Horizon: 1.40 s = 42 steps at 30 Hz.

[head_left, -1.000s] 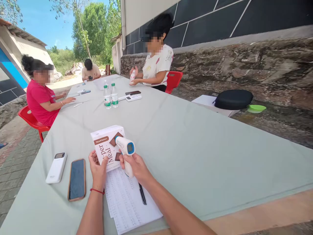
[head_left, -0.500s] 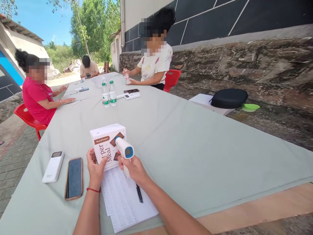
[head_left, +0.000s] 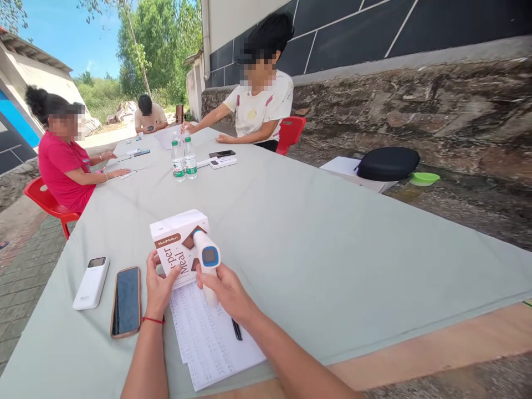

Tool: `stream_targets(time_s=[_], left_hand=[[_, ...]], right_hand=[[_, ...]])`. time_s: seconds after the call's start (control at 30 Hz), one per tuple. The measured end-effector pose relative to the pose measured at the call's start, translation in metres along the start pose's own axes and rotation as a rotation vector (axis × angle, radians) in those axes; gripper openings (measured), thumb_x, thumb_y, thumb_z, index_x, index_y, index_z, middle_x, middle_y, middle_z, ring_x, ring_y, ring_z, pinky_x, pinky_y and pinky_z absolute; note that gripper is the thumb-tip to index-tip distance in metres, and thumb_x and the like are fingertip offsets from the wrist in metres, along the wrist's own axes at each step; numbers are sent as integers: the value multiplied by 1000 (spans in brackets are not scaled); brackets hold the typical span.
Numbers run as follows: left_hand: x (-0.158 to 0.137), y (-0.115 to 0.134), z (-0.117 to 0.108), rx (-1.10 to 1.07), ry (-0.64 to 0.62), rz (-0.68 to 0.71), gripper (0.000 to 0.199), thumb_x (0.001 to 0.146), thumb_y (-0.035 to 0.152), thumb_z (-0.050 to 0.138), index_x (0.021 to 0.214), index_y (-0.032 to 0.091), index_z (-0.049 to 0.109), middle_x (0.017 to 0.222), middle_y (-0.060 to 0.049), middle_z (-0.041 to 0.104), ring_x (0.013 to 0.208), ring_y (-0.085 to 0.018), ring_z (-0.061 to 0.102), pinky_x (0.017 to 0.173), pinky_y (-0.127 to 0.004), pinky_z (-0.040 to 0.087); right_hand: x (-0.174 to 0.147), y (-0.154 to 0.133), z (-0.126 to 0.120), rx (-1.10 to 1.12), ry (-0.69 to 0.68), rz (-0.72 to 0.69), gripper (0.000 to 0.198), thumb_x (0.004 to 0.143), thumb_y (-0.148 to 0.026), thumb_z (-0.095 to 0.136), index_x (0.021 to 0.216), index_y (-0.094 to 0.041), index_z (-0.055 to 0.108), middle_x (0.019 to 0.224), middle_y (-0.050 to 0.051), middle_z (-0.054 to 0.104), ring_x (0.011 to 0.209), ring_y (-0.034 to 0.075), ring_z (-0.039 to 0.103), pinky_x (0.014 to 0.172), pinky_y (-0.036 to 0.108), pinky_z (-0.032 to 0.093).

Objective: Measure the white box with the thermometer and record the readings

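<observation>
My left hand (head_left: 160,282) grips the lower left side of a white and brown box (head_left: 170,256) printed "NutriMotion", thumb across its front. In my right hand (head_left: 226,288) is a white infrared thermometer (head_left: 209,266) with a blue-rimmed screen; its front end points at the box and overlaps it in view, so I cannot tell whether they touch. Sheets of paper (head_left: 208,343) covered in small writing lie beneath my hands. A black pen (head_left: 236,329) rests on them, partly hidden by my right forearm.
Left of my arm lie a phone (head_left: 126,302) and a white power bank (head_left: 91,282). Two water bottles (head_left: 184,160) stand farther up the table (head_left: 332,249), near another phone (head_left: 221,153). Several people sit around it. A black case (head_left: 388,163) is off its right side.
The thermometer has turned more upright in my right hand, its screen facing me more. Across the table, the person in white has reached an arm out toward the left with a bottle.
</observation>
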State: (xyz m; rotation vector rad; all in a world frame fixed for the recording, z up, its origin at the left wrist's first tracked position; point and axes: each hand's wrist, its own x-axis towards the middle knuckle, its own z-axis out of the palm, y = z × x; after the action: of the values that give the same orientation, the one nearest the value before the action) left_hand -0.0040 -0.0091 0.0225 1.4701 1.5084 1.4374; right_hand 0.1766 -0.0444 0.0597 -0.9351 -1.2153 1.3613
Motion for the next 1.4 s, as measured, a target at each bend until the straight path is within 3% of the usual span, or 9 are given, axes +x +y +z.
stream_targets(time_s=[0.23,0.57,0.7,0.87,1.0,1.1,1.23,1.33,1.4], left_hand=[[-2,-4,6,-122,37,0,67,71,38,75,127,21,43,115,-11,61,109,-25,59,90,-40,49],[7,-10,0,-168,314,12,64,73,38,74,124,20,39,123,-13,54,116,-25,54,96,-40,46],[9,-16,1,-111,270,33,67,73,35,73,127,20,37,126,-14,51,116,-24,53,93,-37,48],[10,-22,5,-3,207,49,54,75,34,69,123,22,46,128,-11,50,122,-25,48,87,-34,50],[9,-23,6,147,349,27,31,71,34,70,93,20,53,99,-6,55,97,-20,54,75,-32,49],[3,-15,8,274,366,116,22,74,31,67,76,20,48,73,2,49,68,-13,49,68,-29,44],[-11,1,15,298,152,319,19,79,29,63,75,20,47,72,3,49,61,-11,44,62,-27,42],[-19,8,21,305,-233,405,18,77,31,68,85,20,55,85,-2,58,74,-15,53,71,-30,46],[-22,9,22,360,-463,409,26,74,31,73,93,21,60,98,-5,62,92,-20,56,84,-37,46]], right_hand=[[-30,-49,4,17,16,-5,30,80,-49,55,79,-20,52,69,-1,53,61,13,46,56,26,39],[-48,-59,1,-67,-31,-6,31,80,-51,55,84,-20,56,74,1,55,67,16,49,58,27,42],[-32,-34,-36,-491,183,-105,43,81,-43,56,120,-25,55,102,6,60,92,22,57,74,31,46],[-9,15,-108,-1224,317,139,49,81,-32,53,128,-20,50,107,11,62,92,26,59,69,32,43],[-3,41,-145,-1375,344,215,35,82,-29,53,115,-19,58,107,11,65,91,26,60,73,33,41],[-5,50,-147,-1427,432,90,29,81,-29,56,107,-17,62,110,15,64,97,30,58,80,38,39],[-13,51,-113,-1332,382,-189,19,86,-30,52,95,-18,64,104,14,66,96,28,58,80,37,39],[-19,50,-77,-1212,97,-33,18,87,-36,52,91,-21,63,73,4,66,69,20,58,62,29,36],[-20,51,-61,-1215,46,70,19,83,-33,56,97,-21,62,65,0,62,61,18,55,57,27,32]])
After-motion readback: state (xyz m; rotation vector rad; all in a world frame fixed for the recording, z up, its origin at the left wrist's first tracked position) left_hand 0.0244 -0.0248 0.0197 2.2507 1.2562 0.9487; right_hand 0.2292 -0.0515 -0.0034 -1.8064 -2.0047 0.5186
